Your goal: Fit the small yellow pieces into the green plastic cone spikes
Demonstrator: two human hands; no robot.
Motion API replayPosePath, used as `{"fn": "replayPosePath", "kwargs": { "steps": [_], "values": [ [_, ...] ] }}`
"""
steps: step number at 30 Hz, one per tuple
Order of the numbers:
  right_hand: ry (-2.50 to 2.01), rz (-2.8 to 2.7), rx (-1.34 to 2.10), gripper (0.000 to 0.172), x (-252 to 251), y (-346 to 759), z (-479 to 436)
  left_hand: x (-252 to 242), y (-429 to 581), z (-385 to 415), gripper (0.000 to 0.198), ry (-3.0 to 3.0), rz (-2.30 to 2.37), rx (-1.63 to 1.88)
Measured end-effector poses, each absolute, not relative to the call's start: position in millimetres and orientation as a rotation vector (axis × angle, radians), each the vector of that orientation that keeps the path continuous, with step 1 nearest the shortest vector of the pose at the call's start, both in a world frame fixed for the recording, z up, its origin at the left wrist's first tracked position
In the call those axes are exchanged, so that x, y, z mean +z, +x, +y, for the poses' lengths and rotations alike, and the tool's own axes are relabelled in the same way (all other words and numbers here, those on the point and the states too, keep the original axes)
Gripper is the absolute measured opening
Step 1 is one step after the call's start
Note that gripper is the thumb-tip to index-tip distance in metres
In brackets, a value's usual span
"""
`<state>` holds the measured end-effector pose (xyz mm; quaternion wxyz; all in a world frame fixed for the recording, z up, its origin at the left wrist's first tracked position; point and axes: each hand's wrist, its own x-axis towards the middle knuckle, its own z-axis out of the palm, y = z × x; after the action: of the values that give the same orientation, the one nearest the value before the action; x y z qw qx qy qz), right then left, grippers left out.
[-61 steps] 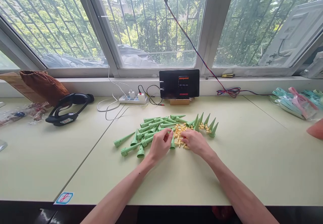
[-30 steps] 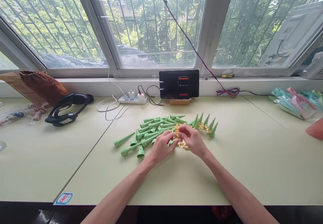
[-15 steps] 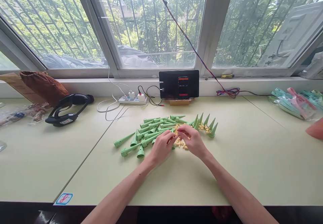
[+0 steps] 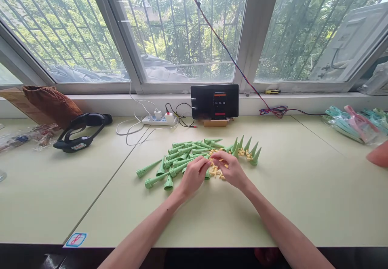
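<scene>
Two bare hands meet over a light-green table (image 4: 230, 216), a green spike (image 4: 207, 176) just below the left hand's (image 4: 193, 175) fingertips, mostly hidden. From where I stand, the left thumb and fingers bunch close together, the right hand's (image 4: 232, 168) curl toward them; I cannot tell whether either grips anything. Small yellow pieces (image 4: 215, 172), too jumbled to count, lie beneath the right hand. Beyond it, at least five upright spikes (image 4: 235, 150) stand near more yellow bits; to the left, well over ten green pieces (image 4: 173, 172) overlap in a heap. At far right, a clear bag (image 4: 357, 125) holds teal and pink items; at far left, clear wrapping (image 4: 45, 135) covers reddish-brown ones beside one brown drawstring pouch (image 4: 51, 105), contents hidden. One black headset (image 4: 72, 144), one dark screen (image 4: 200, 103) and one power strip (image 4: 148, 120) with three plugs complete the row.
</scene>
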<state>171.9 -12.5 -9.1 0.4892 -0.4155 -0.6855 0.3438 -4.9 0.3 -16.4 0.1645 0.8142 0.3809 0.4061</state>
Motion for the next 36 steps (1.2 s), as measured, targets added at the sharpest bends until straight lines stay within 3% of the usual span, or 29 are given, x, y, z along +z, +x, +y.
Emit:
{"fn": "replayPosePath", "kwargs": {
  "steps": [20,36],
  "values": [
    [-1.097,-1.469,0.882,0.041,-8.3,171.6,-8.3,-15.1,-5.4,-0.8,0.023,2.275,1.099,1.227],
    [-1.076,-1.6,0.87,0.034,-5.9,170.1,-13.4,-15.9,-4.7,-1.5,0.024,2.282,1.071,1.216]
  ]
}}
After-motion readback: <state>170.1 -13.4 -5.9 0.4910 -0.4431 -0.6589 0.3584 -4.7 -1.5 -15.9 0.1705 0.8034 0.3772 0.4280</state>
